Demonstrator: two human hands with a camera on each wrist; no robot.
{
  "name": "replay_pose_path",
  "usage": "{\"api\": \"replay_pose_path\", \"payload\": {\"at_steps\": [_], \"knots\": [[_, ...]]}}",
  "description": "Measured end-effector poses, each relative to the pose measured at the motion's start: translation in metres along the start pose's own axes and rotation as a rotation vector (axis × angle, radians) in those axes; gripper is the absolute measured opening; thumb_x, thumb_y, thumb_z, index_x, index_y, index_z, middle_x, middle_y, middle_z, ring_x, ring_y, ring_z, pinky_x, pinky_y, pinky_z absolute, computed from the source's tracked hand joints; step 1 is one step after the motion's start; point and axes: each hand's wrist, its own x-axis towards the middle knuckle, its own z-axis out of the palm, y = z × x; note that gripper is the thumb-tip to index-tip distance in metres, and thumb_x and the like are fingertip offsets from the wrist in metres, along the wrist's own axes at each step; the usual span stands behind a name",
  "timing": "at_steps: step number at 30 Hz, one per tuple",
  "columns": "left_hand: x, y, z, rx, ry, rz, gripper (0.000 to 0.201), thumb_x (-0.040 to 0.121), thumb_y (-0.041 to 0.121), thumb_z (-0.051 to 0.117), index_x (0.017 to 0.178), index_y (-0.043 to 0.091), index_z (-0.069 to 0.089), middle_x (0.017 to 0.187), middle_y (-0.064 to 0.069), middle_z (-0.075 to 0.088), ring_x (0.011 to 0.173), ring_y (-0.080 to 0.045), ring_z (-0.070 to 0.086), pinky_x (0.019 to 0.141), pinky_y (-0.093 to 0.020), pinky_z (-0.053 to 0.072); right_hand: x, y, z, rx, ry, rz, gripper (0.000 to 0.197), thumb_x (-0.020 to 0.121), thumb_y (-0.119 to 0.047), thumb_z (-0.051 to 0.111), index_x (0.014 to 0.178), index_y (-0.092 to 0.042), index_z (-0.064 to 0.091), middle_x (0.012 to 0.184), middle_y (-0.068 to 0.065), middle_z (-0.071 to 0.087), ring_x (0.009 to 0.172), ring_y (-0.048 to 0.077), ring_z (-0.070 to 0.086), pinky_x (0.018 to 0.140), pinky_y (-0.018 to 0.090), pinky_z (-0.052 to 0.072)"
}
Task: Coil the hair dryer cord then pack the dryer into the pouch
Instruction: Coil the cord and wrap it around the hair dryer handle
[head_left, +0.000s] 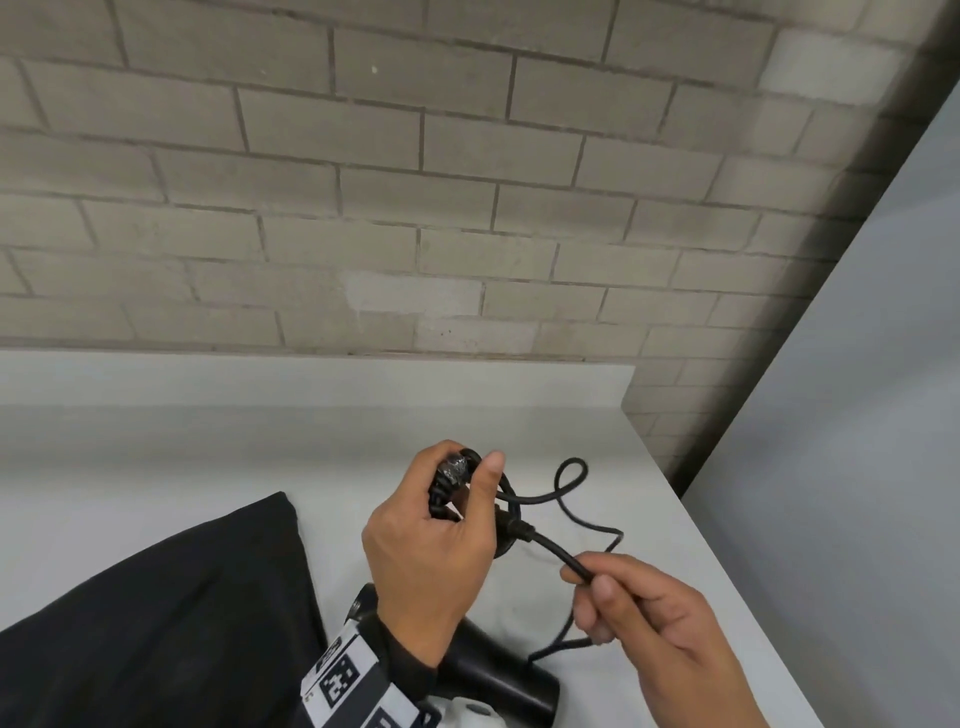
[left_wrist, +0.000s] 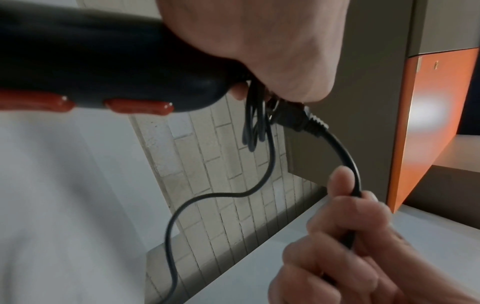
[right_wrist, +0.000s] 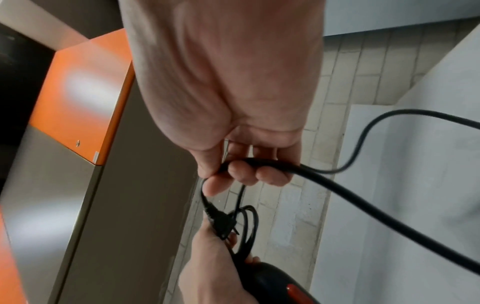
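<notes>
Lying flat at nine o'clock from the hands in the head view, the black pouch (head_left: 156, 613) waited on the white table (head_left: 208, 441), untouched. Next to it, the left hand (head_left: 431, 540) was curled around the end of the hair dryer (head_left: 498, 670) handle together with a small bundle of cord loops (head_left: 447, 483), thumb raised beside them. The dryer's long axis ran from that fist back toward six o'clock, under the wrist, its body low over the table near the pouch's edge; whether it touched the table could not be told. The plug (head_left: 514, 527) stuck out of the left hand at three o'clock.

From the plug the cord (head_left: 550, 545) ran toward four o'clock into the right hand (head_left: 654, 634), whose thumb and forefinger pinched it just behind the plug, the other fingers curled around it. A loose stretch (head_left: 571, 478) curled on the table at one o'clock from the left fist, then trailed back past the right hand.

The move ahead probably turned on this: the free cord lay on the right hand's side, so that hand, being nearer, would have to carry each loop toward ten o'clock onto the held bundle.
</notes>
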Motion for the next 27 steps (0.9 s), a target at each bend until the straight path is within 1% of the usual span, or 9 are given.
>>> {"api": "replay_pose_path", "payload": {"at_steps": [4,9,14,16,18,21,23,25,27], "knots": [[0.004,-0.003,-0.001,0.000,0.016,-0.038,0.031,0.084,0.055,0.064,0.088,0.025,0.068,0.076,0.018,0.066,0.062,-0.007,0.062,0.057,-0.020,0.048,0.001,0.002,-0.007,0.012,0.051,-0.017,0.029,0.081,-0.042,0.066,0.088,-0.016,0.077,0.059,0.010,0.059,0.056,0.014,0.050,0.057,0.020,0.043],[0.008,-0.003,-0.003,-0.027,0.021,-0.053,0.026,0.084,0.055,0.064,0.086,0.029,0.066,0.084,0.020,0.067,0.062,-0.006,0.062,0.057,-0.013,0.045,0.004,0.026,-0.041,-0.143,0.324,0.056,0.071,0.065,-0.080,0.062,0.072,-0.010,0.067,0.060,0.007,0.052,0.055,0.015,0.041,0.058,0.027,0.038],[0.007,-0.004,-0.004,-0.052,-0.005,-0.057,0.031,0.084,0.053,0.064,0.087,0.023,0.068,0.083,0.017,0.067,0.063,-0.008,0.062,0.058,-0.012,0.045,0.006,0.061,-0.064,-0.653,0.357,0.142,0.028,0.090,-0.028,0.067,0.063,-0.027,0.059,0.061,-0.012,0.062,0.058,0.003,0.053,0.056,0.011,0.040],[0.005,-0.003,-0.003,-0.054,-0.019,-0.054,0.029,0.084,0.053,0.065,0.087,0.024,0.068,0.082,0.017,0.067,0.063,-0.007,0.062,0.058,-0.010,0.044,0.007,0.068,-0.058,-0.833,0.337,0.069,0.025,0.085,-0.020,0.073,0.087,-0.040,0.058,0.086,-0.016,0.062,0.085,0.008,0.061,0.073,0.014,0.044],[0.004,-0.003,-0.003,-0.051,-0.031,-0.057,0.030,0.084,0.053,0.065,0.087,0.023,0.068,0.080,0.019,0.066,0.063,-0.005,0.062,0.058,-0.009,0.044,0.008,0.064,-0.044,-0.872,0.334,-0.102,0.035,0.085,-0.022,0.071,0.112,-0.036,0.053,0.112,-0.010,0.053,0.107,0.015,0.055,0.088,0.022,0.045],[0.001,-0.003,-0.002,-0.050,-0.053,-0.062,0.032,0.083,0.054,0.064,0.087,0.023,0.070,0.078,0.018,0.067,0.062,-0.006,0.062,0.058,-0.013,0.046,0.017,0.038,-0.019,-0.835,0.317,-0.379,0.052,0.083,-0.028,0.068,0.131,-0.026,0.048,0.135,-0.003,0.045,0.129,0.010,0.042,0.104,0.013,0.032],[-0.001,-0.003,-0.002,-0.054,-0.065,-0.060,0.033,0.083,0.055,0.064,0.087,0.023,0.070,0.076,0.015,0.066,0.061,-0.008,0.062,0.058,-0.018,0.048,0.029,0.024,-0.011,-0.960,0.224,-0.456,0.055,0.085,-0.033,0.067,0.135,-0.022,0.046,0.141,-0.001,0.045,0.135,0.013,0.038,0.114,0.024,0.026],[-0.001,-0.003,-0.002,-0.056,-0.067,-0.059,0.035,0.083,0.056,0.064,0.087,0.022,0.070,0.076,0.014,0.066,0.062,-0.009,0.062,0.058,-0.020,0.049,0.041,0.019,-0.008,-1.034,0.081,-0.499,0.038,0.093,-0.037,0.058,0.127,-0.024,0.052,0.124,-0.009,0.058,0.122,0.007,0.051,0.116,0.036,0.027],[0.000,-0.003,-0.003,-0.057,-0.062,-0.052,0.037,0.083,0.056,0.063,0.087,0.020,0.071,0.077,0.013,0.066,0.063,-0.009,0.063,0.058,-0.020,0.049,0.048,0.012,-0.006,-0.914,-0.045,-0.499,0.019,0.096,-0.036,0.052,0.110,-0.027,0.060,0.096,-0.025,0.060,0.090,-0.002,0.057,0.098,0.027,0.043]]}}
